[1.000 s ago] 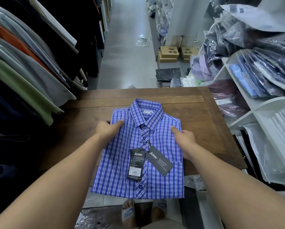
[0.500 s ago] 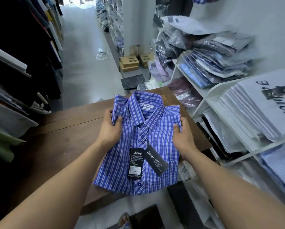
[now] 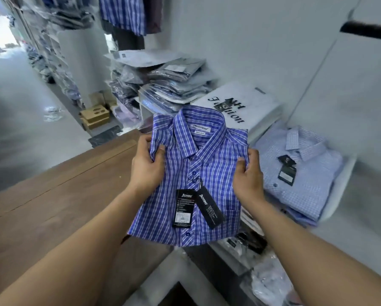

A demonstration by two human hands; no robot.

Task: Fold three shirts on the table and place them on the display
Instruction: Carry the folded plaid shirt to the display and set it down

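One: Both hands are on what, exactly?

Two: On a folded blue-and-white plaid button-up shirt [image 3: 209,164], collar at the top and front towards the camera, in the middle of the frame. The left hand [image 3: 147,171] grasps its left edge just below the collar, thumb pressed on the front and fingers curled behind. The right hand [image 3: 249,175] grasps the opposite edge in the same way.

One: Is it lying on anything?

Two: It looks lifted, carried only by the two hands. Its lower left part overlaps the right end of the brown wooden table [image 3: 52,206], which fills the lower left of the frame, and its hem reaches past the table's edge. Two black cardboard hang tags [image 3: 209,208] dangle on a string from a button at its centre.

One: What is beside it?

Two: Just to the right, a pale blue checked folded shirt [image 3: 306,180] with its own dark tag lies on top of a small pile on a white shelf [image 3: 342,191]. Behind the collar, in the upper centre, sits a white stack printed "NH Fashion" [image 3: 240,102]. Left of that are heaps of shirts in clear plastic bags [image 3: 176,85].

One: And farther out?

Two: Several brown cardboard boxes [image 3: 94,117] stand on the grey floor at the left of centre. Another blue plaid garment [image 3: 123,14] hangs at the top of the frame.
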